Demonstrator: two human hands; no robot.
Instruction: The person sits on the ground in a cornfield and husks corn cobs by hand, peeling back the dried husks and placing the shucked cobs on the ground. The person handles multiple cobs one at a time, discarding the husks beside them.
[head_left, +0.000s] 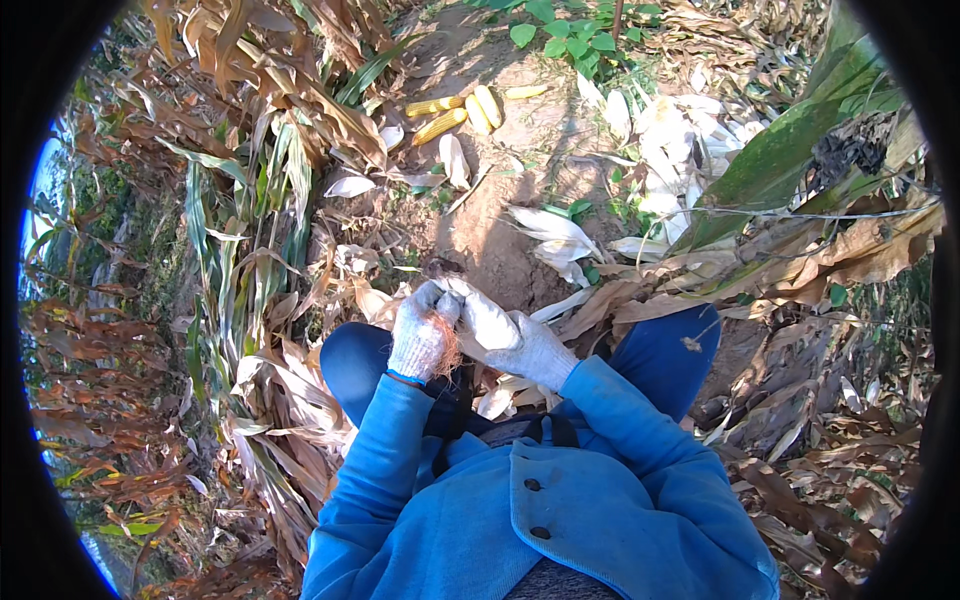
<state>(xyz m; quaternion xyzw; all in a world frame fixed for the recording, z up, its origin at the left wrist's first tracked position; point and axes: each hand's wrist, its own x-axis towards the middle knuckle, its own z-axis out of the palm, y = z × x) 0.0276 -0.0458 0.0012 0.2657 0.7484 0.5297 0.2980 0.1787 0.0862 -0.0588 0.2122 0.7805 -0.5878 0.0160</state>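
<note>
Both my hands wear pale knitted gloves and meet in front of my knees. My left hand (421, 339) has its fingers closed at the upper end of a corn ear (486, 319) wrapped in whitish husk. Reddish-brown corn silk (448, 346) hangs from that hand over its palm side. Around the lower end of the same ear, my right hand (536, 351) is curled, cradling it. The ear slants between the hands, and no kernels show on it. Beyond them, several bare yellow corn ears (439, 127) lie grouped on the soil.
Loose white husks (667, 150) are heaped at the upper right. A large green-brown corn leaf (787, 150) juts in from the right. Dry corn stalks (255, 217) stand or lean on the left. Low green plants (574, 41) grow at the top beside the bare soil (480, 225).
</note>
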